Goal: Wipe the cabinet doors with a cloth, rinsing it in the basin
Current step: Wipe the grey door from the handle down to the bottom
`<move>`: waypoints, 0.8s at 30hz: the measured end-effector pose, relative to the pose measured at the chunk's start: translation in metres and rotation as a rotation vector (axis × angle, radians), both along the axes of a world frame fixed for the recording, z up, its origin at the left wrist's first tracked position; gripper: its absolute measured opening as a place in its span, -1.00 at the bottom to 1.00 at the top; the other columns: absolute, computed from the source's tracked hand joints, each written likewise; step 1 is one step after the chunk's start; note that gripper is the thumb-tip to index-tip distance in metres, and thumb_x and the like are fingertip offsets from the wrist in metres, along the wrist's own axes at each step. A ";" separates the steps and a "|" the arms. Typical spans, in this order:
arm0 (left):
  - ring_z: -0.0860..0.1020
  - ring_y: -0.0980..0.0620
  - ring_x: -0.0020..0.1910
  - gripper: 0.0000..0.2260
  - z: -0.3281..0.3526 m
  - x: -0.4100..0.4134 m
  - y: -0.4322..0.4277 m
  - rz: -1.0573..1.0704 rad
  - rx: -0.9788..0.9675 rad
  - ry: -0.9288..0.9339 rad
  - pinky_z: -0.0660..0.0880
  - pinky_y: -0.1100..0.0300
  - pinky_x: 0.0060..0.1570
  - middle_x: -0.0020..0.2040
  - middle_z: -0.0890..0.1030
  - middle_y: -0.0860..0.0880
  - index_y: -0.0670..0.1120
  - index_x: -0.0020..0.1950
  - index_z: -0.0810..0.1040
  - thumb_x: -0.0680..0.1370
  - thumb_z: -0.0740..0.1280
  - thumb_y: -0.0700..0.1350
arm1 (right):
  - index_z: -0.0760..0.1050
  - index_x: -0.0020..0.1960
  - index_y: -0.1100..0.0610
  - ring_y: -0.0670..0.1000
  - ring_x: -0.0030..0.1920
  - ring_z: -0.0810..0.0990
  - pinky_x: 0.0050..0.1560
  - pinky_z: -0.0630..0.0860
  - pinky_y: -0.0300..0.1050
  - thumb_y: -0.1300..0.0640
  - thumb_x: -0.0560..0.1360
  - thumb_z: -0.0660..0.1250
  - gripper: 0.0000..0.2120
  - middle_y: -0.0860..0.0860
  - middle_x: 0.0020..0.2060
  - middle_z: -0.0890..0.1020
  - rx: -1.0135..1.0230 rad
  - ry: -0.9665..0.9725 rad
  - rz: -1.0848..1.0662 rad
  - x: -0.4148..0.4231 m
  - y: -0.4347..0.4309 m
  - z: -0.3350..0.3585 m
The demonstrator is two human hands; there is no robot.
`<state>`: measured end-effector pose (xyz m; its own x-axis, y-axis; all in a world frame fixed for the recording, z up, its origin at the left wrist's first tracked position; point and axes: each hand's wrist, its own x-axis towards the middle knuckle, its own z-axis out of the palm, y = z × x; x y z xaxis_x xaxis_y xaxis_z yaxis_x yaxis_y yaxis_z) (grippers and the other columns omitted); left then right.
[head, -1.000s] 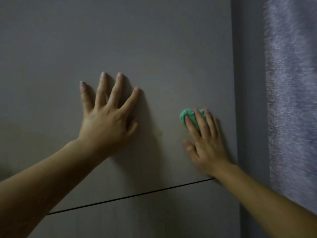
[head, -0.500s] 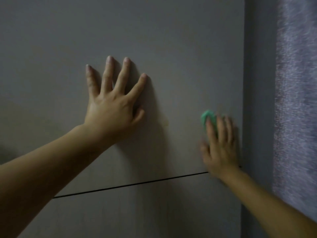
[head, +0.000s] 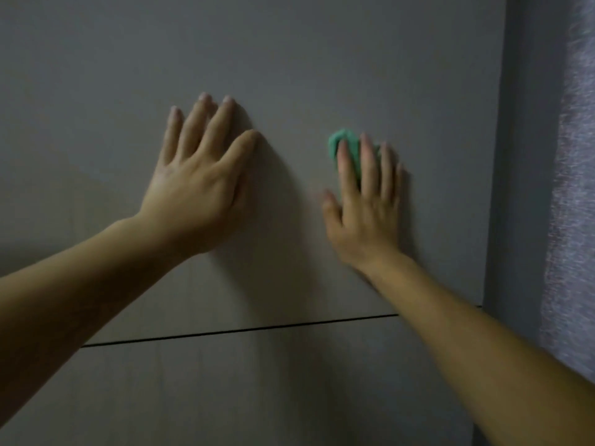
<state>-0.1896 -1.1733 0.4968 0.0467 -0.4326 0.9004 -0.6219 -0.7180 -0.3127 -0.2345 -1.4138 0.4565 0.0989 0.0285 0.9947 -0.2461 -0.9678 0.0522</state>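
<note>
Count: two hands, one cloth, two door panels, one seam. Left hand (head: pixel 196 185): laid flat on the upper door panel (head: pixel 322 59), four fingers straight, slightly spread, pointing up; thumb hidden under the hand; grip released, holding nothing. Right hand (head: pixel 363 214): flat against the same panel, to the right of the left hand and apart from it, fingers straight and pointing up, thumb out to the left; grip not clenched, the straight fingers press the cloth (head: pixel 349 146) onto the panel. Cloth: green, bunched small, lies under the index and middle fingers; only its upper part shows above and between those fingertips, the rest is covered by the hand. Right hand and cloth are a little blurred. Seam (head: pixel 241 330): one thin dark line, nearly level, rising slightly to the right, below both hands; it parts the upper panel from the lower door panel (head: pixel 257 397). The right forearm (head: pixel 467 342) crosses the seam and hides a stretch near its right end; the left forearm (head: pixel 80 284) covers its left end. Both panels plain grey, dimly lit; each hand throws a soft shadow on the upper panel. Surroundings: one grey vertical strip (head: pixel 521 156) borders the panels on the right; beyond it one pale textured surface (head: pixel 576 188) at the frame edge, material cannot be told.
</note>
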 end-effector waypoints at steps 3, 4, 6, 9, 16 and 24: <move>0.02 -0.37 0.61 -0.44 -0.005 0.006 0.005 0.061 0.036 -0.004 -0.10 -0.40 0.53 0.65 0.11 -0.22 -0.01 0.62 0.25 0.64 0.02 0.13 | 0.09 0.64 0.08 0.35 0.60 0.03 0.57 -0.07 0.34 -0.26 0.60 0.04 -0.28 0.21 0.62 0.12 -0.026 0.012 0.023 0.010 0.029 -0.004; 0.01 -0.37 0.61 -0.44 -0.004 0.007 0.005 0.066 0.045 -0.013 -0.11 -0.40 0.53 0.65 0.11 -0.22 0.00 0.63 0.24 0.64 0.02 0.13 | 0.08 0.65 0.06 0.35 0.60 0.02 0.57 -0.08 0.35 -0.26 0.58 0.08 -0.27 0.20 0.62 0.11 -0.146 0.078 0.023 0.010 0.034 -0.024; -0.01 -0.37 0.62 -0.43 -0.004 0.008 0.005 0.082 0.056 -0.014 -0.14 -0.40 0.53 0.66 0.08 -0.22 0.00 0.64 0.21 0.64 0.03 0.15 | 0.09 0.63 0.01 0.35 0.59 0.06 0.57 -0.05 0.36 -0.25 0.51 0.21 -0.22 0.17 0.62 0.11 -0.366 0.225 0.028 0.003 0.038 -0.070; -0.07 -0.35 0.62 -0.37 -0.007 0.002 -0.001 0.123 0.035 0.020 -0.15 -0.39 0.54 0.66 0.02 -0.22 -0.02 0.66 0.14 0.62 0.02 0.19 | 0.15 0.60 -0.02 0.30 0.58 0.13 0.57 -0.02 0.32 -0.21 0.50 0.24 -0.27 0.12 0.59 0.18 -0.549 0.288 0.018 -0.002 0.018 -0.072; -0.22 -0.25 0.63 -0.37 -0.026 -0.026 -0.053 0.032 0.007 0.104 -0.21 -0.37 0.54 0.67 -0.17 -0.19 -0.06 0.67 -0.01 0.64 0.00 0.14 | 0.05 0.64 0.03 0.30 0.62 -0.01 0.58 -0.09 0.31 -0.19 0.64 0.05 -0.36 0.17 0.63 0.10 -0.052 0.073 0.001 -0.006 -0.002 -0.047; -0.11 -0.42 0.61 -0.40 -0.050 -0.022 -0.098 0.039 0.068 0.021 -0.14 -0.50 0.47 0.65 -0.02 -0.30 -0.03 0.65 0.13 0.63 0.04 0.15 | 0.12 0.62 0.11 0.36 0.57 0.14 0.51 0.09 0.42 -0.18 0.65 -0.03 -0.38 0.25 0.58 0.21 0.169 -0.020 -0.086 -0.035 -0.109 -0.077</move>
